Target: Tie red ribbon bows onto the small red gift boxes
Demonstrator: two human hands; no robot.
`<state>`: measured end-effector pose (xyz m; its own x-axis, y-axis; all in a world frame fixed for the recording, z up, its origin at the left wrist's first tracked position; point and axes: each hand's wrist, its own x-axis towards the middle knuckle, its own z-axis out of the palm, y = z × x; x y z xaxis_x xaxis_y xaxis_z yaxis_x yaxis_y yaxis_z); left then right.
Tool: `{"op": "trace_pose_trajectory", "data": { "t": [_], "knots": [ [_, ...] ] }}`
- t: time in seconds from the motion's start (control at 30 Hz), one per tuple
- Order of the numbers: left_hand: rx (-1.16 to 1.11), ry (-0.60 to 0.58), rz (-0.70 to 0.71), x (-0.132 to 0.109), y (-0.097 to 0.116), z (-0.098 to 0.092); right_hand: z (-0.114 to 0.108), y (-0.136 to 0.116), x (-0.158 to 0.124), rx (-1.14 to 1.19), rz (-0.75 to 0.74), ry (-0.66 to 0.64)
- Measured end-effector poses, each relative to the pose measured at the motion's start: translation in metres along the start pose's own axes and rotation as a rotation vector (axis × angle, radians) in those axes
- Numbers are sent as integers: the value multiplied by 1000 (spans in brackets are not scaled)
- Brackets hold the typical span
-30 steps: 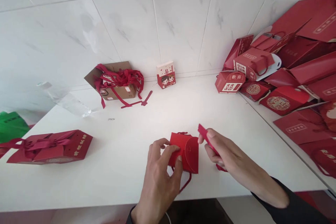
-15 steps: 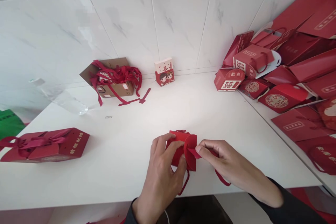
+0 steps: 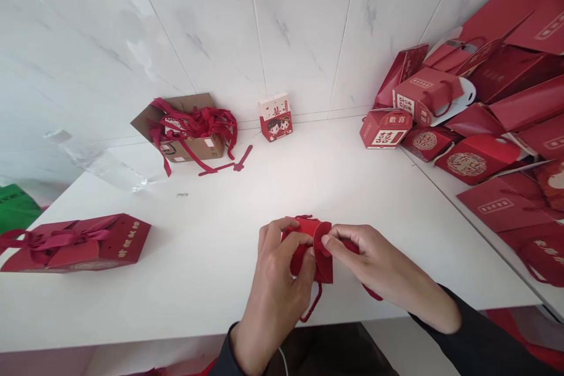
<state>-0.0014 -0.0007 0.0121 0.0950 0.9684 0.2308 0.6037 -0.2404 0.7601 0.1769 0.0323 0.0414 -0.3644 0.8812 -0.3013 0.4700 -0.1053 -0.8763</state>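
Note:
A small red gift box point(image 3: 325, 267) stands near the front edge of the white table, its top flaps curved together. My left hand point(image 3: 282, 276) grips the box from the left, thumb and fingers on its flaps. My right hand point(image 3: 363, 255) is closed in a pinch on a red ribbon point(image 3: 373, 292), right against the right flap; the ribbon's tail hangs below the hand. A twisted red cord handle point(image 3: 314, 305) dangles from the box's near side. My fingers hide much of the box's top and left side.
A cardboard box of red ribbons point(image 3: 194, 147) stands by the wall, beside a small printed box point(image 3: 275, 118). A ribbon-tied red box point(image 3: 101, 244) lies left, a clear plastic bottle point(image 3: 101, 161) behind it. Red gift boxes point(image 3: 467, 160) pile up at the right.
My right hand has moved slightly left, up against the flap, and less ribbon shows between its fingertips and the box. My left hand keeps its hold.

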Motion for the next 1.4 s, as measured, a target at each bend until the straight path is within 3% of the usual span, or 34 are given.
{"op": "trace_pose_trajectory", "data": {
  "t": [0.07,0.13,0.27,0.33,0.47,0.63,0.87,1.1,1.4],
  "knots": [
    [-32,14,-32,1,0,0,1,1,0,-26,4,-2],
    [-78,41,-60,2,0,-1,3,4,-1,-59,-31,76],
    [-169,80,-93,1,2,-5,8,4,0,-136,-238,268],
    [-180,101,-96,-1,2,-7,10,2,2,-131,-280,194],
    [-166,165,-124,-9,-1,-5,14,-2,7,-68,-216,84],
    [-35,217,-189,-20,-10,0,16,-2,13,-81,-224,94],
    [-315,261,-392,-25,-12,-2,24,-9,20,-102,-218,84],
    [-399,234,-403,-29,-11,-1,29,-18,22,-79,-175,54],
    [-454,206,-408,-30,-12,-3,35,-14,22,-33,-244,79]
  ]
}}
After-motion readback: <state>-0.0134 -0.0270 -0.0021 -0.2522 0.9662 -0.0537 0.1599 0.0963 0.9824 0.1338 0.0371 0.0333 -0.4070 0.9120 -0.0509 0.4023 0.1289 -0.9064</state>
